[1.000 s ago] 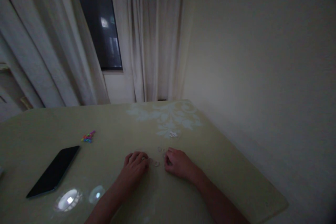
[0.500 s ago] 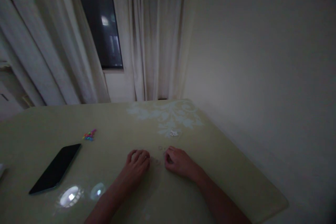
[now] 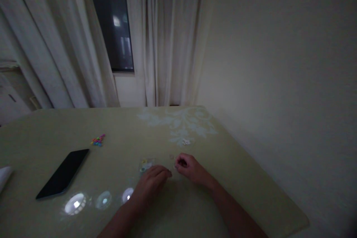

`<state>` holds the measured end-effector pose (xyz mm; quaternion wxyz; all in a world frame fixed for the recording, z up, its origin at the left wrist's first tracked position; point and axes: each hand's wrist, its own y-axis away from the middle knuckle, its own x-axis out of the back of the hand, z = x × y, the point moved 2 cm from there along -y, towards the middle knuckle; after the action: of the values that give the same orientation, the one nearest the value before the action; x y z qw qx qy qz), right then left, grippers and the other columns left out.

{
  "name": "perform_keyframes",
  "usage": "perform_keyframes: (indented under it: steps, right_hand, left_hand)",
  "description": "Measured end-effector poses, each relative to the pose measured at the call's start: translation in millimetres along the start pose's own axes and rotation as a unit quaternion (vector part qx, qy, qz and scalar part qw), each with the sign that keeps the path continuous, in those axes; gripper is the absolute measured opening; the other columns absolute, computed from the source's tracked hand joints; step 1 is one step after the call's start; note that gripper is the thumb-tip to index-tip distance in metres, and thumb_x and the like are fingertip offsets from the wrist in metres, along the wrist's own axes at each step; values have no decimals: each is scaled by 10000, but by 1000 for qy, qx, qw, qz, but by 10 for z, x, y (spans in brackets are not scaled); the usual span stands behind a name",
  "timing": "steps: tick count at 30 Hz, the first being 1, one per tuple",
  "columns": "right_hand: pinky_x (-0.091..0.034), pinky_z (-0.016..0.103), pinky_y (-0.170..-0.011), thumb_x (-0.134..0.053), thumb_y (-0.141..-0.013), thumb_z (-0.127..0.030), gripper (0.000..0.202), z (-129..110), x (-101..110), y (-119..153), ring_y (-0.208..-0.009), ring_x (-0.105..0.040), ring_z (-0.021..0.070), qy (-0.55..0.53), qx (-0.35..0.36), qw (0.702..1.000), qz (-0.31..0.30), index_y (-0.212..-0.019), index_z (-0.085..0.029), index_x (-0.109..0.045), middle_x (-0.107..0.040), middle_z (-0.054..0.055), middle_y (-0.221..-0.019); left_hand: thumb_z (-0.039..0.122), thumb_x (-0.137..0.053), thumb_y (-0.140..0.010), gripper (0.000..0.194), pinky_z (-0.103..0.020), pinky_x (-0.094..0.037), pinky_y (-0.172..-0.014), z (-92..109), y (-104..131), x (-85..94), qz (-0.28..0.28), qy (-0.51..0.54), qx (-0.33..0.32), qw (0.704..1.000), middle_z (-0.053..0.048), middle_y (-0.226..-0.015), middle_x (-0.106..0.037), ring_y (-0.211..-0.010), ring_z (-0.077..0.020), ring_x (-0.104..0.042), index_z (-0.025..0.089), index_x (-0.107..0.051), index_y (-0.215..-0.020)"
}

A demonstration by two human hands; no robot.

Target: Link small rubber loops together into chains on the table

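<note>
My left hand [image 3: 156, 179] is low over the table, fingers bent and pressed together, tips pointing right. Anything under those fingertips is hidden. Just across a narrow gap, my right hand [image 3: 190, 168] has thumb and forefinger curled into a pinch. Whatever is between them is too small and dim to name. A small clear ring [image 3: 171, 157] lies left of the right fingertips. Behind the left hand sits a small clear case [image 3: 147, 162] with yellow, white and green bits, partly covered by the hand. Small white pieces [image 3: 186, 141] lie farther back.
A pile of small bright-coloured pieces [image 3: 98, 140] lies on the left of the glossy table [image 3: 122, 130]. Nearer is a black tablet or phone [image 3: 64, 173]. A white object [image 3: 5, 175] shows at the left edge. The wall [image 3: 264, 81] borders the table's right side.
My left hand has moved right and slightly nearer, uncovering the small clear case. A small ring between the hands is now out of sight. The right hand stays nearly in place, and the view has shifted slightly.
</note>
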<state>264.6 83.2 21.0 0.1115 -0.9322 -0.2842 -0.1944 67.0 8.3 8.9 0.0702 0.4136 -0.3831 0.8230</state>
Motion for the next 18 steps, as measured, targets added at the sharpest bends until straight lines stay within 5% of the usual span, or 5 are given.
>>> perform_keyframes:
  steps: [3,7,18]
  right_hand:
    - [-328,240,-605,-645,-877,-356,193,18,-67,-12,-650,-424,118,-48,0,999,-14,-842,-172,-600,-493,-38,-715]
    - [-332,249,-614,-660,-871,-407,245,-8,-134,-6,-659,-429,121,-87,2,996,-32,-839,-169,-610,-504,-33,-718]
    - [-370,254,-643,-675,-882,-443,287,0,-253,-12,-687,-500,133,-143,3,989,-42,-856,-157,-673,-575,-11,-740]
  left_hand:
    - [126,-529,-975,186,-267,-554,-766,-28,-38,65,71,94,75,990,-49,-915,-754,-848,-179,-717,212,-693,-963]
    - [189,-612,-942,104,-251,-542,-703,-5,-69,78,96,195,156,963,-21,-824,-737,-757,-170,-695,214,-701,-895]
    - [292,-687,-945,117,-276,-563,-730,-32,-63,94,130,237,118,955,-49,-861,-754,-796,-185,-715,242,-792,-951]
